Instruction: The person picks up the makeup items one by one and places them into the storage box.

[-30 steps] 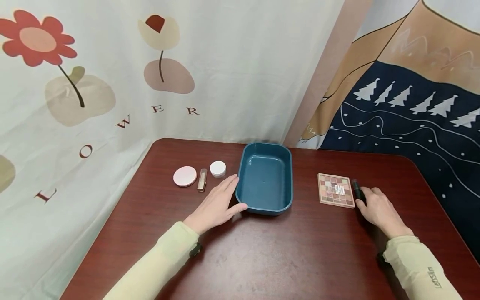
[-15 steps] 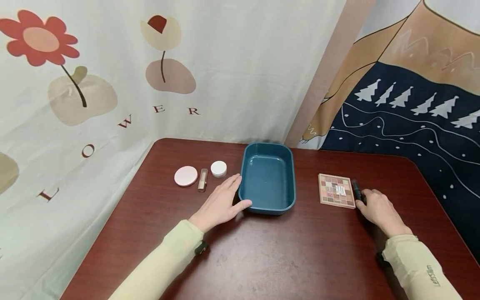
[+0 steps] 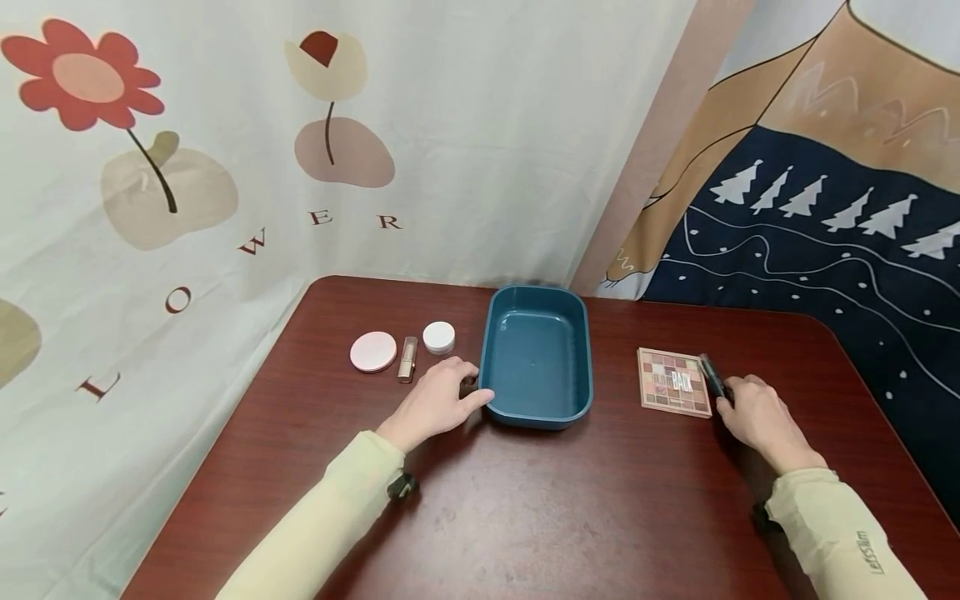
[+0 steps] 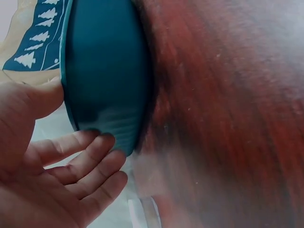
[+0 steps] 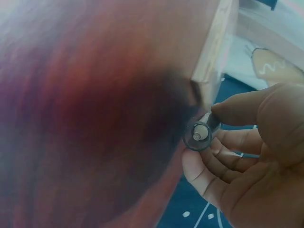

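Note:
A dark blue-green bin (image 3: 536, 412) stands at the middle of the table. At its left side my left hand (image 3: 431, 404) touches the near-left rim with the thumb; in the left wrist view the fingers of that hand (image 4: 66, 166) lie bent against the outside of the bin (image 4: 107, 71). At the right, my right hand (image 3: 765, 421) pinches a dark slim tube (image 3: 712, 377) beside a square palette (image 3: 673, 382). The right wrist view has the tube's round end (image 5: 199, 135) between thumb and fingers of the right hand (image 5: 256, 152), close to the palette's edge (image 5: 213, 45).
Left of the bin lie a round pink compact (image 3: 373, 352), a lipstick-like tube (image 3: 407, 360) and a small white jar (image 3: 438, 337). Patterned curtains (image 3: 480, 142) hang behind the brown table (image 3: 525, 517).
The fingers of my left hand have bent at the bin's left wall. In my right hand the tube has tilted, its far end shifting left towards the palette.

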{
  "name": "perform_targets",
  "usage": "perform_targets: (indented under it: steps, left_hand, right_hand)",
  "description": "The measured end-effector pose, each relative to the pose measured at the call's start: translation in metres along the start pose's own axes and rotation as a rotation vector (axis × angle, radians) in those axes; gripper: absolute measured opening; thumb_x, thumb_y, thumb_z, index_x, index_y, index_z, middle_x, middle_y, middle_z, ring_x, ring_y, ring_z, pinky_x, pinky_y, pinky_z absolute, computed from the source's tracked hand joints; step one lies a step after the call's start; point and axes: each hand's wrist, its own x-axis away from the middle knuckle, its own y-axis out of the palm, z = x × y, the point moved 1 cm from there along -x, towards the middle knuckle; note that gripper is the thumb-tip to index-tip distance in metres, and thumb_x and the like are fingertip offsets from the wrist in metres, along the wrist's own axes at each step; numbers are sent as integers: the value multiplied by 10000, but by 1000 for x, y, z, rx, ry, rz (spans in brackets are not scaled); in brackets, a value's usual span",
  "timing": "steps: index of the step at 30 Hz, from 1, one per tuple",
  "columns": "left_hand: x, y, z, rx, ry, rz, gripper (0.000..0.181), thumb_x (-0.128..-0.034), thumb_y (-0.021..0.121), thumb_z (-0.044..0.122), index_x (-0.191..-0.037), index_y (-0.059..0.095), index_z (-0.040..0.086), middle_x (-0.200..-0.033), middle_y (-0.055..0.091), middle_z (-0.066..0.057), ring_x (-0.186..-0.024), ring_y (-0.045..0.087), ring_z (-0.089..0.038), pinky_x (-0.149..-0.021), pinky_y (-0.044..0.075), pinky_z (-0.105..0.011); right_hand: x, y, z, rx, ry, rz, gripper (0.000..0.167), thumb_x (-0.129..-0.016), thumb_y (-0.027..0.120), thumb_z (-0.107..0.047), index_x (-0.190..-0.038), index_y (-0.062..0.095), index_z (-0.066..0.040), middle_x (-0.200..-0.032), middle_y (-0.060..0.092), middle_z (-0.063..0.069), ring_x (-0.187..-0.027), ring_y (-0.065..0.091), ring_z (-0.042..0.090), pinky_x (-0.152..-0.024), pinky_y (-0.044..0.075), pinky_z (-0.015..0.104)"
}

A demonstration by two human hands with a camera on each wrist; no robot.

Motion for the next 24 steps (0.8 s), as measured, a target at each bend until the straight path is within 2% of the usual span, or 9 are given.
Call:
perform_targets:
  steps: [3, 7, 11, 17, 24]
  left_hand:
    - [-4, -1, -1, 34, -11, -20, 229, -937, 761, 302, -944, 684, 87, -916, 636, -22, -834, 601, -177, -793, 500, -351]
    - [-8, -3, -1, 72, -53, -69, 251, -939, 761, 307, -837, 622, 125, -788, 609, 21, -706, 554, -109, -689, 461, -295]
    - [-10, -3, 2, 97, -97, -107, 279, -949, 753, 312, -824, 587, 126, -711, 586, 35, -660, 532, -105, -653, 437, -284]
    - [-10, -3, 5, 108, -155, -129, 300, -953, 754, 310, -810, 561, 131, -669, 566, 38, -640, 529, -112, -633, 421, -278]
    - [-9, -4, 5, 117, -182, -136, 303, -957, 749, 312, -809, 562, 125, -670, 581, 23, -633, 535, -126, -628, 422, -285]
  right_hand:
    - [0, -2, -8, -20, -30, 39, 299, -933, 611, -36, -1133, 592, 186, -980, 575, 324, -761, 544, 376, -674, 495, 555]
    - [-1, -4, -22, -40, -59, 63, 308, -937, 644, -58, -1142, 607, 169, -979, 580, 296, -758, 532, 353, -663, 492, 526]
    - [-3, -4, -34, -61, -81, 79, 313, -932, 641, -52, -1161, 615, 160, -1004, 591, 290, -770, 541, 343, -672, 501, 515]
    - [-5, -3, -49, -91, -125, 101, 327, -925, 618, -42, -1186, 631, 155, -978, 606, 250, -760, 566, 309, -631, 489, 439]
    - [-8, -5, -66, -107, -155, 122, 331, -924, 627, -30, -1218, 647, 121, -988, 617, 238, -775, 575, 304, -627, 474, 420]
